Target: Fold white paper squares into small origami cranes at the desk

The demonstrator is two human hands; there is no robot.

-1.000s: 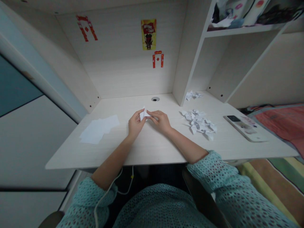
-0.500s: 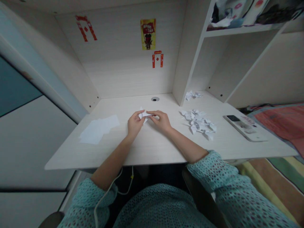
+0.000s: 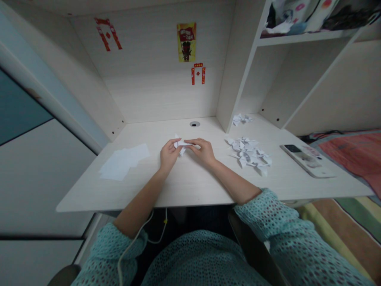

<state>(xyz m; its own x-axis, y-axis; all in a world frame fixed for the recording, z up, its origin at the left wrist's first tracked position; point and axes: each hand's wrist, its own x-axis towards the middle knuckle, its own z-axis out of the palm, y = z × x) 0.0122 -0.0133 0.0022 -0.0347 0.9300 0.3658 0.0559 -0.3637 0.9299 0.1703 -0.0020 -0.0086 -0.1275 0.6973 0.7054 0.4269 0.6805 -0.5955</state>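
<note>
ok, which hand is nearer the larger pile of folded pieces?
Right. The right hand is just left of the larger pile; the left hand is farther left, across the held paper.

Folded paper (image 3: 183,143) partly covered by left hand (image 3: 168,156) and right hand (image 3: 205,151), creases too small to make out, lettering on yellow poster (image 3: 186,42) blurred, shelf items (image 3: 315,16) cut by top edge, red cloth (image 3: 353,153) cropped at right edge.
</note>
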